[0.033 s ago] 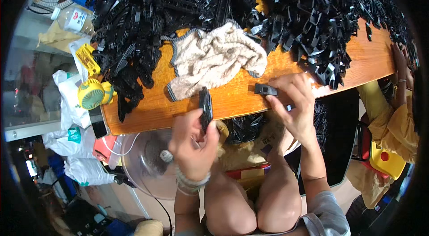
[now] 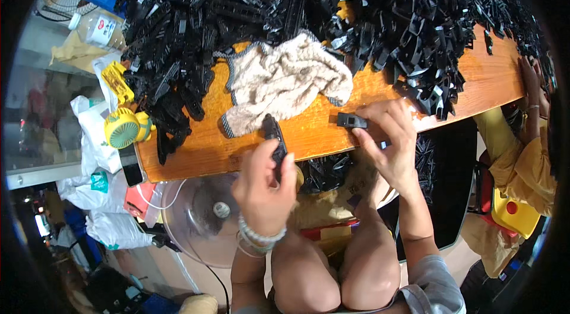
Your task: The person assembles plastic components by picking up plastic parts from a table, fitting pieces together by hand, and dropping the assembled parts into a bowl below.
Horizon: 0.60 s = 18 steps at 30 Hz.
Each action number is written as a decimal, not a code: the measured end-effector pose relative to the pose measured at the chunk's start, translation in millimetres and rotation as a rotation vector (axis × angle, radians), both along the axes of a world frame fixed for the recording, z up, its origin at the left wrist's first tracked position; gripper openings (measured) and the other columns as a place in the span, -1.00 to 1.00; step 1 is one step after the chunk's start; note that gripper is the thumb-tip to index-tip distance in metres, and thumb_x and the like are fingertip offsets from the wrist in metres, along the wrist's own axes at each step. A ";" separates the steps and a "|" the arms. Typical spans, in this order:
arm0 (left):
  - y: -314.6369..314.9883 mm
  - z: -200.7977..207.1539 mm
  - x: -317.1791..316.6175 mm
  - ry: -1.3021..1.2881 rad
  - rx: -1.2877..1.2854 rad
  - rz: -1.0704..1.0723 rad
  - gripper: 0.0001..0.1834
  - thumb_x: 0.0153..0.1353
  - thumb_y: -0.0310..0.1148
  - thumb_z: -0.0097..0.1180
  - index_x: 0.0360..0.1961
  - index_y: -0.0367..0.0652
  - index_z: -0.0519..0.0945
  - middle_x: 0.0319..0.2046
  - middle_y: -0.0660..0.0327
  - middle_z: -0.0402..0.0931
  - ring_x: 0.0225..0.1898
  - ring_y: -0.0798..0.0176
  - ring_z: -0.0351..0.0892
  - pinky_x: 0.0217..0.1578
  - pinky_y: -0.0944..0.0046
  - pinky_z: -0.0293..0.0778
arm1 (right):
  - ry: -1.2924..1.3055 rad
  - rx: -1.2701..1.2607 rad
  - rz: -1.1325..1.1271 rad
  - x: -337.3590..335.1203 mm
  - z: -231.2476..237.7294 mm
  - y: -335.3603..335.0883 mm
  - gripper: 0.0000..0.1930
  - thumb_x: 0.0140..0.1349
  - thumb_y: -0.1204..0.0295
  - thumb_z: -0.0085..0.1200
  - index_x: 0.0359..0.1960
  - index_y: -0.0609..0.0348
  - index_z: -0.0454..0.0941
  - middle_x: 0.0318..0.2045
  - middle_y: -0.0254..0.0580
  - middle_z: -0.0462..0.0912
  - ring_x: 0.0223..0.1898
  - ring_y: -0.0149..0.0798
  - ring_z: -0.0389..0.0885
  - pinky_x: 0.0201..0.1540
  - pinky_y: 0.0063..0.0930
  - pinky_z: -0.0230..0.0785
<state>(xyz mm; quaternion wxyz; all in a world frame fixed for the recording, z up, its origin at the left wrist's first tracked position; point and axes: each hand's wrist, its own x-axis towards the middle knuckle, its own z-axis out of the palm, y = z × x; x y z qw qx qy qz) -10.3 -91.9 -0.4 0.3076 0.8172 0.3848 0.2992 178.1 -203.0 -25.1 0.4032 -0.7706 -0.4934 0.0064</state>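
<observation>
Between the thumb and fingers of my left hand point(image 2: 265, 186) is a long, narrow black plastic part point(image 2: 275, 141), its far tip by the near edge of a cloth. My right hand point(image 2: 389, 139) pinches a short, blocky black plastic piece point(image 2: 351, 120) with a small opening in it, just over the wooden tabletop. A crumpled cream cloth point(image 2: 291, 79) with a dark stitched border lies on the table beyond my hands. Heaps of similar long parts point(image 2: 172, 70) and short pieces point(image 2: 424, 46) cover the far side of the table.
The wooden table point(image 2: 231, 156) ends just before my knees. At its left stand a small yellow fan point(image 2: 127, 128), a phone point(image 2: 132, 172) and a plastic bottle point(image 2: 98, 29). Below are a clear round tub point(image 2: 196, 213) and a black bin point(image 2: 448, 177). Another person's hand point(image 2: 530, 79) is at far right.
My left hand has shifted slightly to the right, and the long black part in it has tilted, its far tip leaning left. My right hand stays nearly still with its piece.
</observation>
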 end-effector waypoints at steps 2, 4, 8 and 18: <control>7.7 -8.6 17.6 0.075 0.176 -0.119 -0.69 0.18 -0.49 0.25 -0.04 -0.20 0.55 -0.42 0.19 0.46 -0.55 0.20 0.49 -0.54 0.20 0.41 | -0.016 0.050 -0.035 -0.7 0.6 1.0 -0.74 -0.01 0.52 0.33 -0.23 0.22 0.62 -0.28 -0.13 0.58 -0.23 -0.06 0.49 -0.13 -0.27 0.33; 9.2 -2.0 24.8 0.040 0.018 -0.153 -0.75 0.18 -0.49 0.22 -0.09 -0.21 0.60 -0.35 0.16 0.49 -0.43 0.11 0.53 -0.45 0.17 0.44 | 0.021 0.135 -0.141 -1.2 -0.3 1.3 -0.75 0.01 0.56 0.32 -0.24 0.26 0.60 -0.30 -0.09 0.59 -0.27 -0.05 0.51 -0.18 -0.27 0.36; 35.7 -1.8 23.6 0.067 0.430 -0.310 -0.73 0.07 -0.53 0.26 -0.15 -0.22 0.65 -0.08 0.08 0.52 -0.03 0.01 0.51 -0.06 0.06 0.41 | 0.088 0.183 -0.158 -1.3 2.2 2.9 -0.76 0.02 0.57 0.32 -0.25 0.29 0.60 -0.33 -0.08 0.61 -0.28 -0.06 0.54 -0.19 -0.28 0.38; 39.6 -22.8 19.2 -0.141 0.123 -0.420 -0.63 -0.02 -0.70 0.26 -0.11 -0.29 0.61 -0.18 0.06 0.57 -0.15 0.00 0.54 -0.15 0.15 0.52 | 0.195 0.054 0.062 -11.3 10.9 -0.7 -0.71 0.02 0.49 0.36 -0.18 0.23 0.66 -0.32 -0.14 0.65 -0.27 -0.13 0.53 -0.14 -0.32 0.32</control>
